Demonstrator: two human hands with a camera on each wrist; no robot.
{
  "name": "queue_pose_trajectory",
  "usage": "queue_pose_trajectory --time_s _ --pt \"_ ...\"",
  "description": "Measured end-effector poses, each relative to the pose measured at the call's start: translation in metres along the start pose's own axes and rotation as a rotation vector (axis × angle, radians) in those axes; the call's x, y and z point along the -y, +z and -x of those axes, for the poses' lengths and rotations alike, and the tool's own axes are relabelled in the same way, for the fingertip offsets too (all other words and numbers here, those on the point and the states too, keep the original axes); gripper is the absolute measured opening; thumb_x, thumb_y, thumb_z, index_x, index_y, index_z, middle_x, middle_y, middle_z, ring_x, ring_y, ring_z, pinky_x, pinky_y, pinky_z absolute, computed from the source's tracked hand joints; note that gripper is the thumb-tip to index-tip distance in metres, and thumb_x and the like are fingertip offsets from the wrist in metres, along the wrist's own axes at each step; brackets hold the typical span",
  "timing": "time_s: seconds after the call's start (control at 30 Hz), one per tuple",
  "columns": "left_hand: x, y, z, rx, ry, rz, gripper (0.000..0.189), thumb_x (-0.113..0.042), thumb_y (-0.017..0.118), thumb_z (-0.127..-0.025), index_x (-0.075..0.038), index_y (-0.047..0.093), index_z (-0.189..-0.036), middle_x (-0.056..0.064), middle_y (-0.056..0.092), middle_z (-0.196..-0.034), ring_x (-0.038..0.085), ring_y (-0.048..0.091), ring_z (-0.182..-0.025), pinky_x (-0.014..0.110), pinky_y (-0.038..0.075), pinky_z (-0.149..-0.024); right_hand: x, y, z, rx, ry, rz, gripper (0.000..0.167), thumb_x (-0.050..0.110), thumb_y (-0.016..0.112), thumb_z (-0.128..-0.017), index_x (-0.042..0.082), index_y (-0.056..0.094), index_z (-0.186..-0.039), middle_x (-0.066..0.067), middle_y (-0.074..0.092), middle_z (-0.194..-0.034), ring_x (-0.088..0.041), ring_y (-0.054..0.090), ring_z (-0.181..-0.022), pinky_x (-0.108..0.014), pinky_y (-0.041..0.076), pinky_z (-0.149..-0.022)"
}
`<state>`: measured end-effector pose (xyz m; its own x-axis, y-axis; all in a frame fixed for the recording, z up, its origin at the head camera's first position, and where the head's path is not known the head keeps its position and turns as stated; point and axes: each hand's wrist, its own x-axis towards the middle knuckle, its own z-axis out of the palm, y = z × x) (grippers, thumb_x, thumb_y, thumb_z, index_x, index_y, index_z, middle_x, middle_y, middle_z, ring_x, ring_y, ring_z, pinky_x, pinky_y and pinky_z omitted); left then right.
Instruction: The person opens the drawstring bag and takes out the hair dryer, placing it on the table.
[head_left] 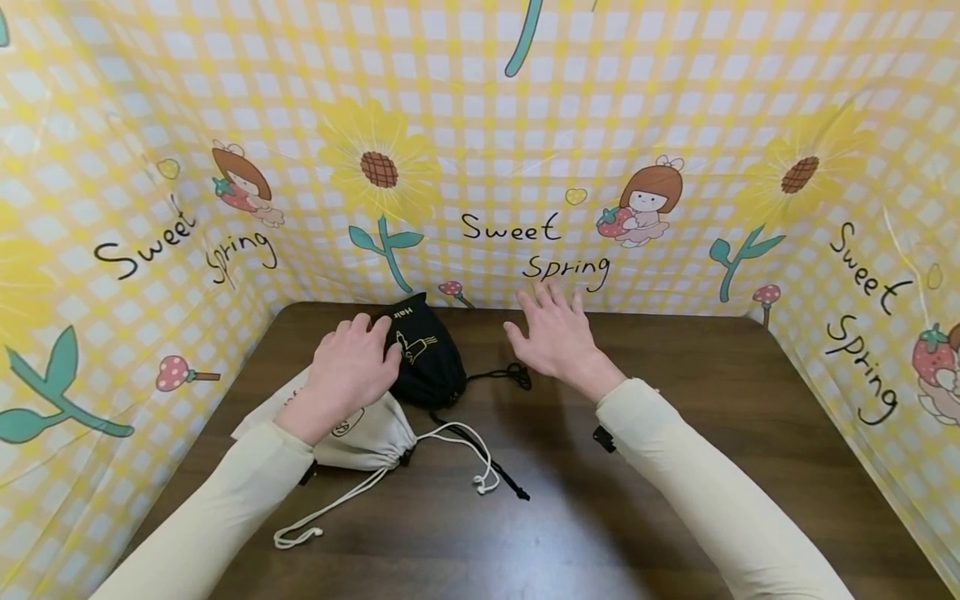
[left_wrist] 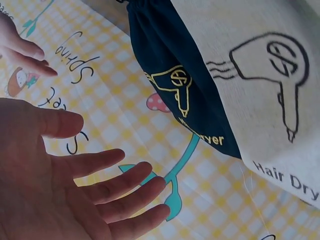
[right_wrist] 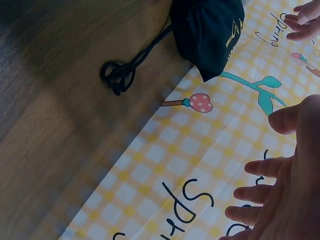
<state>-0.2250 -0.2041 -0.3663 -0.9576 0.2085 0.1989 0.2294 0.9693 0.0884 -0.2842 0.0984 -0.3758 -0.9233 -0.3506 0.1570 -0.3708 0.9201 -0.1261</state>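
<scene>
Two drawstring bags lie on the table, each printed with a hair dryer outline. The black bag [head_left: 428,358] has yellow print and sits toward the back edge. The off-white bag [head_left: 378,433] lies left and nearer, its gathered neck and white cords pointing front right. My left hand [head_left: 348,360] is above the two bags with relaxed, spread fingers, covering part of the off-white one; in the left wrist view its palm holds nothing. My right hand [head_left: 553,333] hovers right of the black bag, fingers spread and holding nothing.
A dark wooden table [head_left: 675,400] carries both bags. Black cords [head_left: 517,377] run right from the black bag, and white cords [head_left: 480,467] trail toward the front. A yellow checked cloth [head_left: 480,150] with flower prints stands behind the table and along both sides.
</scene>
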Motion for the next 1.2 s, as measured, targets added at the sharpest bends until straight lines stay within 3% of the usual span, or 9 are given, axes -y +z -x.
queue_pose_trajectory --time_s 0.23,0.57,0.73,1.2 --pt "-0.007 0.005 0.002 -0.035 0.029 0.011 0.048 -0.028 0.054 -0.106 0.005 0.058 -0.141 0.030 0.059 -0.127 0.052 0.058 -0.114 0.065 0.049 -0.091 0.004 0.005 0.000 0.006 -0.017 0.004 0.065 0.050 0.041 -0.110 0.013 0.040 -0.162 -0.017 0.031 -0.169 -0.040 0.020 -0.157 -0.070 0.013 -0.120" --pt "-0.015 0.013 0.007 0.034 0.017 0.001 0.047 -0.030 0.055 -0.107 0.004 0.059 -0.140 0.030 0.060 -0.130 0.052 0.057 -0.118 0.068 0.046 -0.095 0.013 0.012 0.001 0.037 -0.039 -0.020 0.060 0.046 0.044 -0.111 0.013 0.043 -0.161 -0.014 0.045 -0.161 -0.037 0.024 -0.156 -0.068 0.013 -0.121" --pt "-0.017 0.018 0.009 0.066 0.015 0.013 0.048 -0.030 0.055 -0.107 0.004 0.059 -0.141 0.030 0.062 -0.127 0.052 0.058 -0.117 0.067 0.049 -0.091 0.016 0.016 0.001 0.052 -0.044 -0.020 0.060 0.046 0.045 -0.110 0.013 0.044 -0.160 -0.012 0.048 -0.160 -0.038 0.029 -0.154 -0.068 0.012 -0.121" --pt "-0.032 0.027 0.009 0.102 0.026 0.029 0.037 -0.028 0.057 -0.106 -0.001 0.066 -0.130 0.027 0.067 -0.119 0.046 0.062 -0.111 0.063 0.052 -0.087 0.026 0.029 0.002 0.071 -0.069 -0.057 0.057 0.043 0.046 -0.110 0.012 0.047 -0.158 -0.012 0.053 -0.155 -0.038 0.030 -0.154 -0.067 0.018 -0.120"
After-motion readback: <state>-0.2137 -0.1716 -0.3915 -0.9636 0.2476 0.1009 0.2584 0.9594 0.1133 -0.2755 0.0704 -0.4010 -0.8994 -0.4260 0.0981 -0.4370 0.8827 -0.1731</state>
